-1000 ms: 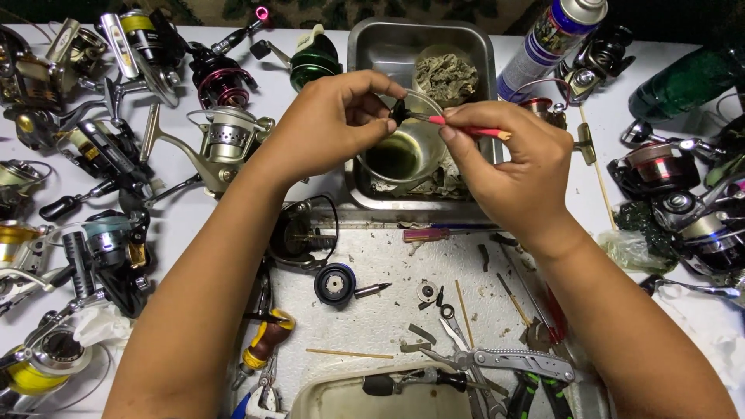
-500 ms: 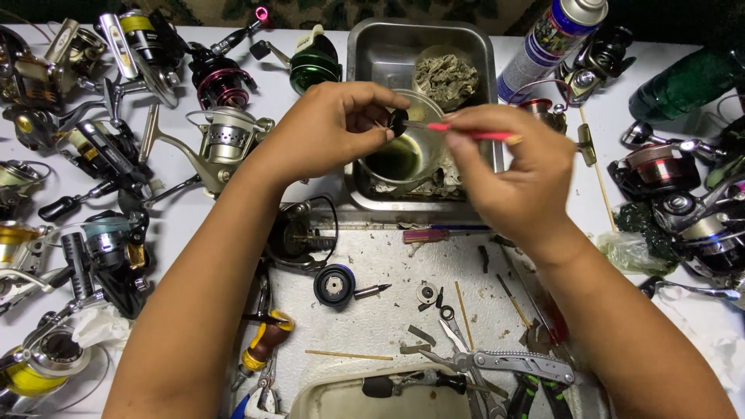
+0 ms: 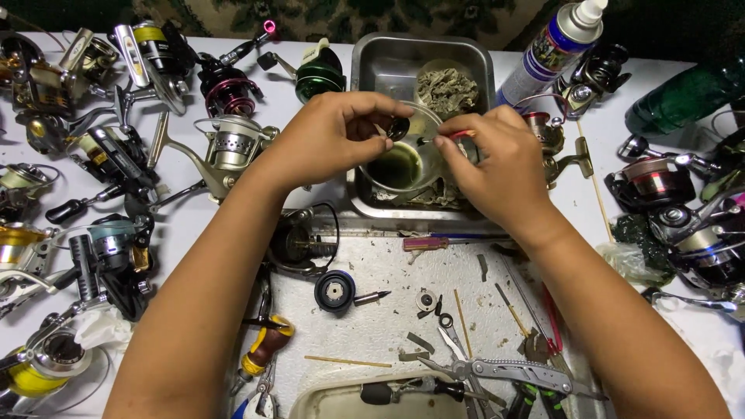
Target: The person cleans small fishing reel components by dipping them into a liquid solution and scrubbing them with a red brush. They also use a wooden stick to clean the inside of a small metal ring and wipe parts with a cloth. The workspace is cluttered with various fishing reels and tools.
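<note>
My left hand (image 3: 334, 132) pinches a small dark round reel part (image 3: 398, 127) between thumb and fingers, above a glass bowl (image 3: 401, 164) of dark liquid. My right hand (image 3: 497, 167) grips a thin red-handled brush (image 3: 458, 135), its tip pointing left toward the part. Both hands hover over a steel tray (image 3: 372, 62) that holds the bowl and a wad of dirty rag (image 3: 446, 87).
Many fishing reels crowd the table left (image 3: 225, 143) and right (image 3: 660, 174). A spray can (image 3: 555, 46) stands behind the tray. A black spool (image 3: 335, 291), a multi-tool (image 3: 504, 372), screwdrivers (image 3: 264, 349), wooden sticks and small parts lie on the white mat near me.
My right hand has turned and dropped toward the bowl, so less of the red handle shows. The left hand still holds the part in nearly the same place. The camera tilted slightly.
</note>
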